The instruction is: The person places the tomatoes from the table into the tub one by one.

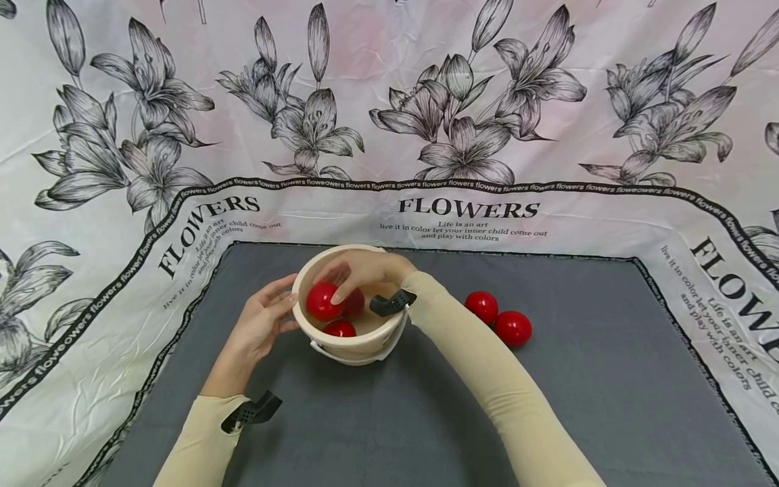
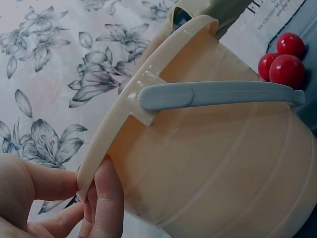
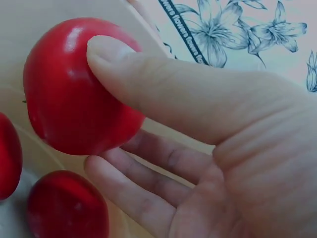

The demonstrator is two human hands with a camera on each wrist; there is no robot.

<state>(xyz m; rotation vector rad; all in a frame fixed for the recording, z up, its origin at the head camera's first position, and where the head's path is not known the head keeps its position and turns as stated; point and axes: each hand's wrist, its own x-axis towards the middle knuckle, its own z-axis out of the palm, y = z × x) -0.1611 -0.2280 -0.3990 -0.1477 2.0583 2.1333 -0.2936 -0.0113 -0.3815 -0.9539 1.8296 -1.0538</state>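
A cream bucket (image 1: 349,348) with a pale grey handle (image 2: 218,94) stands tilted on the grey cloth. My left hand (image 1: 262,321) pinches its rim (image 2: 106,134) between thumb and fingers at the left side. Inside the bucket, my right hand (image 1: 359,268) holds a glossy red apple (image 3: 74,94), thumb on one side and fingers beneath. Two more red apples lie lower in the bucket: one dark red apple (image 3: 69,206) near the fingertips and another apple (image 3: 7,156) at the view's left edge.
Outside the bucket, to the right, a red apple (image 1: 482,307) touches another apple (image 1: 513,329); a third apple (image 2: 267,65) shows beside them in the left wrist view. A white flower-printed cloth (image 1: 468,155) rises behind the grey cloth (image 1: 578,379).
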